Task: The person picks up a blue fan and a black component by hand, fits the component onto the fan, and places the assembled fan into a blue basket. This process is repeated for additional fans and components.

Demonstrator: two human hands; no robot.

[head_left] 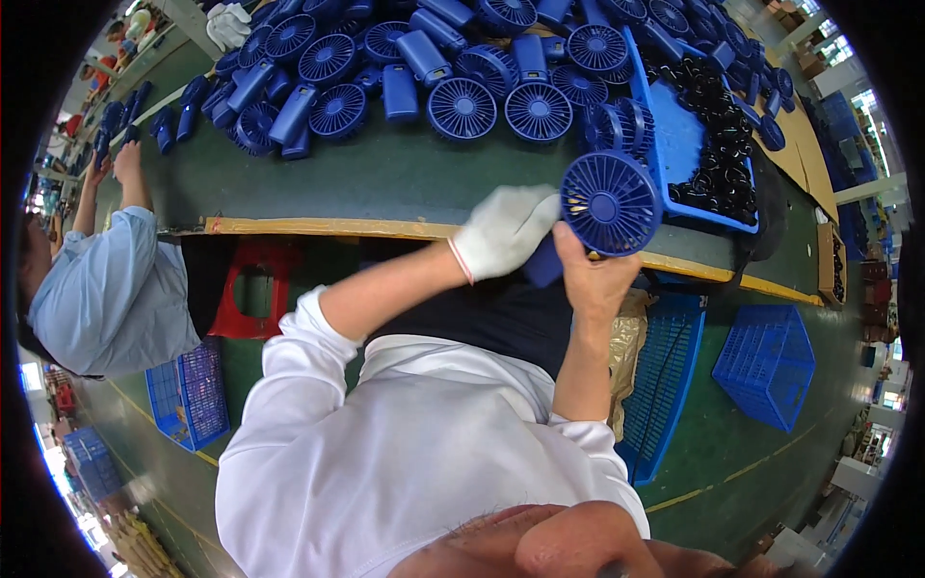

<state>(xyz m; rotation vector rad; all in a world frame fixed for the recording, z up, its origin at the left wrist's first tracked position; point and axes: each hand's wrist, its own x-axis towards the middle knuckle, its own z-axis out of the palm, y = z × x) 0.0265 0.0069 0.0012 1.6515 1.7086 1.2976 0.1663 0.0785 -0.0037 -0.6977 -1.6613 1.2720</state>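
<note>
A dark blue handheld fan (pixel 611 204) is held up in front of me at the table's near edge, its round slatted grille facing up. My right hand (pixel 595 279), bare, is closed round it just below the grille, thumb on the left side. From the left, my left hand (pixel 509 229) in a white glove meets the fan, fingers closed together against its side; the fingertips are partly hidden behind the grille. Part of the blue handle (pixel 545 262) shows below, between the two hands. Several similar blue fans, such as one fan (pixel 462 108), are heaped just beyond.
A light blue tray (pixel 680 135) of small glossy black parts (pixel 723 159) sits on the green table (pixel 318 197) to the right. At left, another person (pixel 111 289) reaches over the table near a red stool (pixel 258 289). Blue crates (pixel 766 366) stand on the floor.
</note>
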